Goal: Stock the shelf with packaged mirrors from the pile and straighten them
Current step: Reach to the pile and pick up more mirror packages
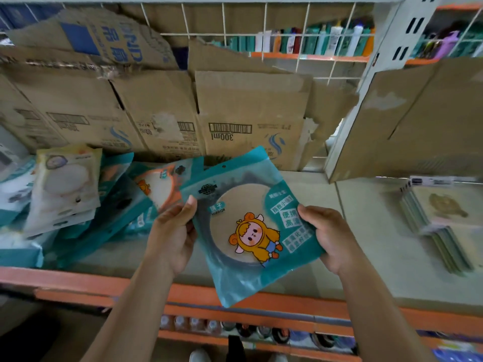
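Note:
A teal packaged mirror with a yellow cartoon figure hangs tilted above the front of the shelf. My left hand grips its left edge, thumb on the front. On the opposite side my right hand holds the right edge, thumb over the pack. A loose pile of packaged mirrors, teal and pale, lies slanted on the shelf to the left.
Flattened cardboard boxes line the back of the shelf in front of a white wire grid. A stack of flat items sits at the right. The orange shelf edge runs in front, with bottles on the shelf below.

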